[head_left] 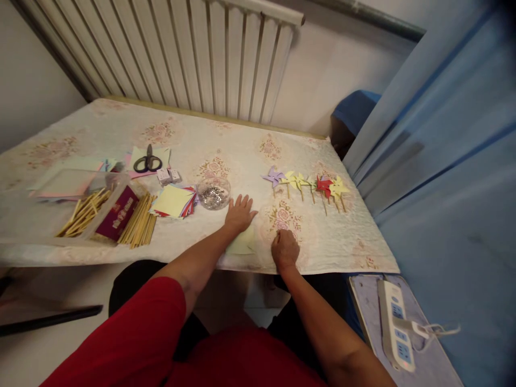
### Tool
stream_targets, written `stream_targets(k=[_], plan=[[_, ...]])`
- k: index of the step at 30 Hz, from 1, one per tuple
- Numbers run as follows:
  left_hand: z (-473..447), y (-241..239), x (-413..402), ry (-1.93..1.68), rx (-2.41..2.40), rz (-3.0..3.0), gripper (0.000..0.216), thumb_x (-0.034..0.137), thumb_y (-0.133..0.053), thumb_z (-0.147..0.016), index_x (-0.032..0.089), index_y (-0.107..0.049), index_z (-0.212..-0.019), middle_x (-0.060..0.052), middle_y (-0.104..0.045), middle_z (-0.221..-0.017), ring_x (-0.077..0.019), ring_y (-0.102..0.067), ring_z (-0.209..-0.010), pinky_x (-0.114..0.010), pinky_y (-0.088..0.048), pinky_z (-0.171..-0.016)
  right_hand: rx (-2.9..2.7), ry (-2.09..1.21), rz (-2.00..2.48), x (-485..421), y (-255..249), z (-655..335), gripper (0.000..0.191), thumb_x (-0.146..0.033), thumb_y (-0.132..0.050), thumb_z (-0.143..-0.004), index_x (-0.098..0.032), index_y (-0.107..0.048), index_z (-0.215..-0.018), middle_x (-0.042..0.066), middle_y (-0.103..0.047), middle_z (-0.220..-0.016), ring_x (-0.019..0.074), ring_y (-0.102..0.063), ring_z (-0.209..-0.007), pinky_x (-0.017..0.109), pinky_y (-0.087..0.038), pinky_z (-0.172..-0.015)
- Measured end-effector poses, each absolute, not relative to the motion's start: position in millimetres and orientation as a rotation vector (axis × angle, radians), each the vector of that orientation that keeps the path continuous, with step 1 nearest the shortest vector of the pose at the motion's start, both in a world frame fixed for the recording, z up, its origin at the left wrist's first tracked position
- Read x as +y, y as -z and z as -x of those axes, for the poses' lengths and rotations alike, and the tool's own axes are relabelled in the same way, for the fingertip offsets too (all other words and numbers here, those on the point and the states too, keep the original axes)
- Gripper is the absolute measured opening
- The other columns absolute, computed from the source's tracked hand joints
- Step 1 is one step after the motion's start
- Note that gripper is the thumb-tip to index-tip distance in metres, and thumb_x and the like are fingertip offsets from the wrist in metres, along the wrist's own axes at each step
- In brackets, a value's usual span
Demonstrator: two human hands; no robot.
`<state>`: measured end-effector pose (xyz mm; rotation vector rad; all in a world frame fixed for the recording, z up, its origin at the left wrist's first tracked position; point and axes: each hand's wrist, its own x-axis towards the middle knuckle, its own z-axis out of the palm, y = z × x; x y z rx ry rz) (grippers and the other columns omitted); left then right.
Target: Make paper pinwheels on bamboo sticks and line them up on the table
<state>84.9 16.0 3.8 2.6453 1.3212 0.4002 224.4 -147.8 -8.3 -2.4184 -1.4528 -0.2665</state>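
My left hand (239, 214) lies flat on the tablecloth with its fingers spread, just right of a clear round dish (213, 194) of small shiny metal pieces. A pale yellow-green sheet of paper (243, 243) lies by its wrist at the table's front edge, partly covered by the hand and forearm. My right hand (285, 248) rests on the cloth to the right of that sheet, its fingers curled closed. Whatever it may hold is hidden. Left of the dish is a stack of coloured paper squares (173, 201).
Several paper pinwheels on sticks (296, 180) lie at the right. On the left are a plastic box (86, 236) of sticks, loose sticks (138, 221), scissors (148, 161) on paper and small boxes (164, 176). A power strip (397, 325) sits below right, beside a blue curtain (439, 177).
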Motion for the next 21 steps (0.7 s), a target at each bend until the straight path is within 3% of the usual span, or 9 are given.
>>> stream_targets(k=[5, 9, 16, 21], plan=[[-68, -16, 17, -0.396, 1.249, -2.584, 0.050, 0.033, -0.035, -0.100, 0.013, -0.047, -0.144, -0.013, -0.038, -0.157, -0.0290, -0.024, -0.149, -0.050, -0.023, -0.120, -1.444, 0.244, 2.426, -148, 8, -224, 0.014, -0.019, -0.048, -0.094, -0.018, -0.062, -0.095, 0.007, -0.061, -0.091, 0.0175, -0.054, -0.077, 0.028, -0.031, -0.063], [-41, -21, -14, -0.472, 1.269, -2.621, 0.049, 0.027, -0.035, -0.099, 0.009, -0.047, -0.144, -0.013, -0.037, -0.157, -0.0289, -0.023, -0.150, -0.049, -0.021, -0.121, -1.441, 0.234, 2.417, -149, 7, -223, 0.015, -0.020, -0.048, -0.094, -0.018, -0.062, -0.095, 0.007, -0.062, -0.091, 0.0181, -0.056, -0.079, 0.029, -0.032, -0.063], [4, -5, -86, -0.320, 1.188, -2.795, 0.051, 0.034, -0.039, -0.098, 0.015, -0.047, -0.144, -0.013, -0.037, -0.157, -0.0288, -0.028, -0.148, -0.051, -0.023, -0.120, -1.380, 0.203, 2.329, -151, 9, -226, 0.021, -0.019, -0.045, -0.094, -0.017, -0.065, -0.098, 0.009, -0.065, -0.093, 0.0197, -0.058, -0.082, 0.029, -0.038, -0.069], [12, 1, -93, -0.272, 1.214, -2.832, 0.053, 0.038, -0.038, -0.098, 0.019, -0.045, -0.147, -0.011, -0.037, -0.158, -0.0291, -0.028, -0.148, -0.055, -0.021, -0.119, -1.454, 0.175, 2.093, -152, 3, -213, 0.032, -0.016, -0.036, -0.094, -0.011, -0.066, -0.106, 0.015, -0.068, -0.099, 0.0247, -0.060, -0.097, 0.038, -0.045, -0.087]])
